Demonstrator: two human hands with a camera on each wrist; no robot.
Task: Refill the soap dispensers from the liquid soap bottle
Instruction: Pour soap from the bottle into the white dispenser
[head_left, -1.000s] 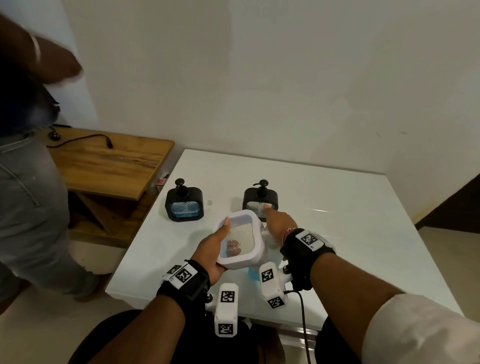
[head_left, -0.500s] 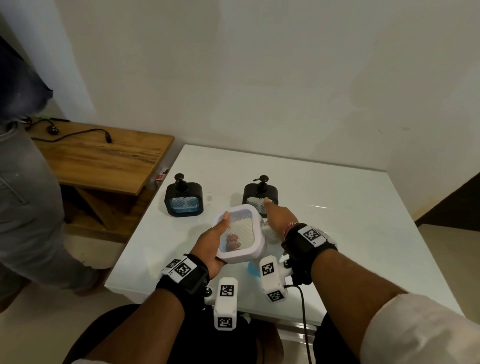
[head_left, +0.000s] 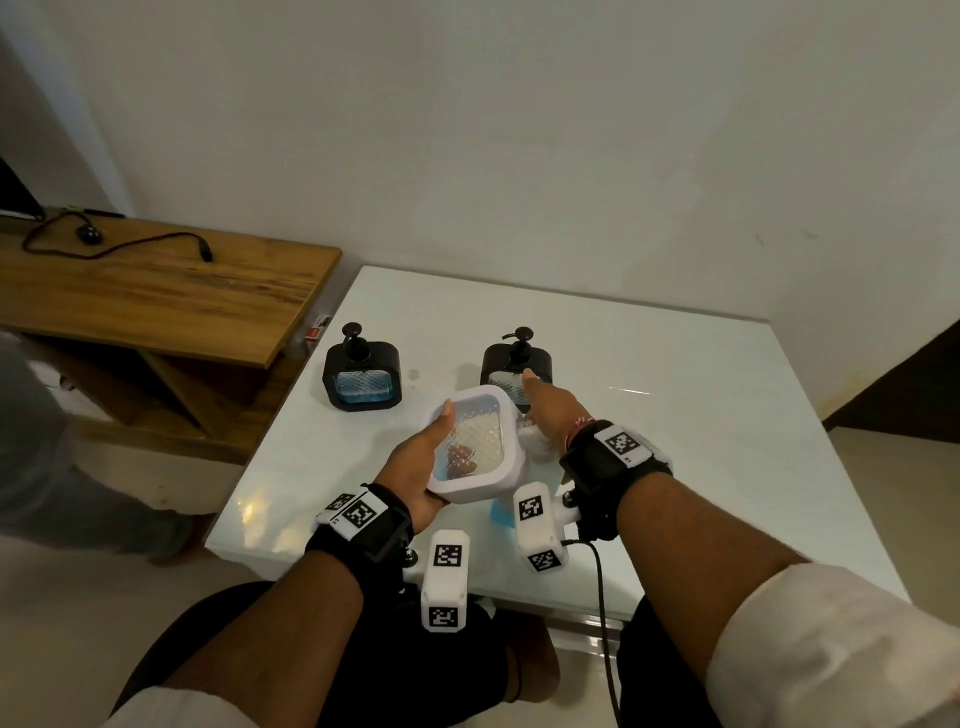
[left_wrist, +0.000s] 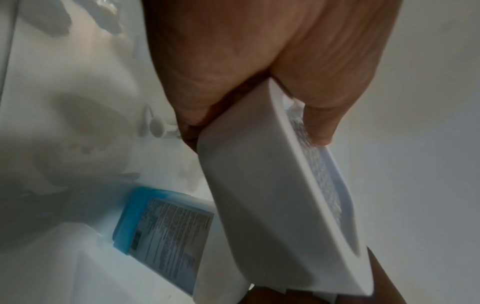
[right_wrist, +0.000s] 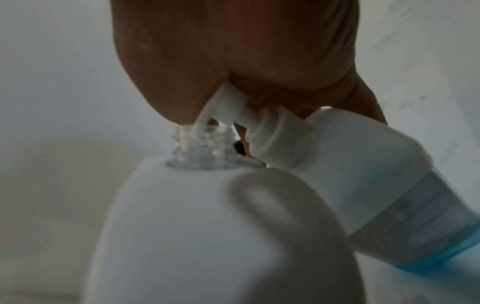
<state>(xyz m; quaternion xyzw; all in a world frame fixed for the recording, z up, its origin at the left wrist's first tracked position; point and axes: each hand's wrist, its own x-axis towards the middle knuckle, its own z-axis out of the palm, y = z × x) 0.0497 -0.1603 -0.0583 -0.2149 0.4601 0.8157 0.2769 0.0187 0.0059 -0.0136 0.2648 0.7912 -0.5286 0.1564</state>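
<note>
Head view: you held 1 white dispenser (head_left: 475, 448), a rounded-square shell with a clear, diamond-textured window, tilted above the glossy white table (head_left: 701, 415). Your left hand (head_left: 415, 467) was clamped on its left side, thumb on the rim. Your right hand (head_left: 550, 410) sat at its far right corner, index finger extended. Behind stood 2 black dispensers, both upright with pump tops on: the left black dispenser (head_left: 362, 375) showed blue liquid in its window, the right black dispenser (head_left: 514, 366) was partly hidden by your finger. 1 wooden bench (head_left: 156, 296) with 1 black cable (head_left: 119, 244) stood left.

Left wrist view: your palm and thumb gripped the smooth white shell. 1 soap bottle (left_wrist: 166, 222), blue with a printed label, showed below.

Right wrist view: your right fingers (right_wrist: 161, 98) were closed on the bottle's white pump head (right_wrist: 228, 102), its nozzle at the dispenser's clear threaded neck (right_wrist: 202, 148), cap off.
</note>
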